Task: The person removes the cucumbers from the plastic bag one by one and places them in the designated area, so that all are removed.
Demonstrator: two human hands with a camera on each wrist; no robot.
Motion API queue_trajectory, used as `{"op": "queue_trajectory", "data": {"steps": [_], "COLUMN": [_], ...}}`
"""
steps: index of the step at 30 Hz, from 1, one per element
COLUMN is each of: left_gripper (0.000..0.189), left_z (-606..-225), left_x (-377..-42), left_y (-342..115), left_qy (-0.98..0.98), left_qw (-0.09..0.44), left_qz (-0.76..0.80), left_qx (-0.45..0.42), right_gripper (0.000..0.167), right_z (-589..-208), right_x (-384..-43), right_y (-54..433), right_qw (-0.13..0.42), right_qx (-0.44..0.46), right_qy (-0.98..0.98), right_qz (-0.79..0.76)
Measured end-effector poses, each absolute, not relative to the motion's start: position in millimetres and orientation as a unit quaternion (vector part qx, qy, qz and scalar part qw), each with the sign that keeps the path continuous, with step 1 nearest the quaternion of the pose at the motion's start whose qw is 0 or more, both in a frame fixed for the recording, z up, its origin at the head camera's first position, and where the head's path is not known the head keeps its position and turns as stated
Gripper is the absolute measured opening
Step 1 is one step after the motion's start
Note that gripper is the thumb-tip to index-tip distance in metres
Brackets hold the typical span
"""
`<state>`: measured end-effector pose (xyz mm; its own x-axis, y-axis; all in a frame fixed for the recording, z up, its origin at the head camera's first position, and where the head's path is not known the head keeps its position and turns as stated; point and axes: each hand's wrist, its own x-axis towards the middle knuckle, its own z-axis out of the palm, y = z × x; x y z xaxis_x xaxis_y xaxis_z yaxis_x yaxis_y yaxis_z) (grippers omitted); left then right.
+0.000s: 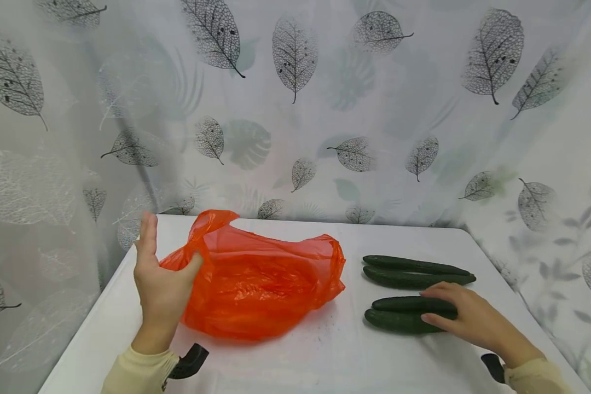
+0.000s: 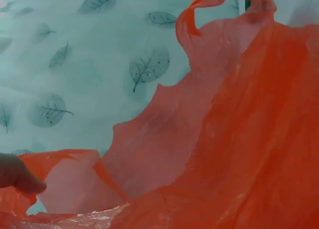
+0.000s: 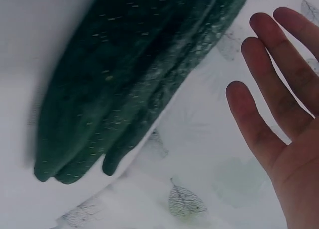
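Observation:
An orange-red plastic bag lies crumpled left of the table's middle, its contents hidden. Beside its left end my left hand has its fingers raised straight and its thumb spread, with the thumb overlapping the bag's handle side. In the left wrist view a fingertip shows at the edge of the bag. My right hand reaches over the right ends of the nearer pair of cucumbers. The right wrist view has its fingers extended and apart from the dark green cucumbers.
Another pair of cucumbers lies just behind the nearer pair, on the white table. A leaf-patterned curtain hangs behind the table and along both sides. Black wrist-camera mounts sit at both cuffs.

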<state>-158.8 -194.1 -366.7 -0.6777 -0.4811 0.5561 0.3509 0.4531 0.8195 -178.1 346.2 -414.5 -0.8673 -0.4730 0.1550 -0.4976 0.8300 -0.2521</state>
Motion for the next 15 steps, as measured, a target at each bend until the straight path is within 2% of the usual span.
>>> {"op": "queue_trajectory", "data": {"steps": [4, 10, 15], "left_gripper": [0.097, 0.072, 0.069], "left_z": [-369, -361, -340], "left_x": [-162, -166, -167], "left_y": [-197, -193, -180], "left_qy": [-0.803, -0.83, -0.842], "left_qw": [0.391, 0.43, 0.439], "left_qz": [-0.449, -0.354, -0.312], "left_qx": [0.018, -0.005, -0.026], "right_gripper": [0.053, 0.059, 0.068], "right_z": [-401, -382, -368], "right_x": [-184, -198, -207], "right_y": [333, 313, 297], "right_qw": [0.05, 0.086, 0.102], "right_qx": [0.238, 0.234, 0.221], "right_qy": [-0.959, -0.957, -0.96], "right_qz": [0.144, 0.145, 0.136]}}
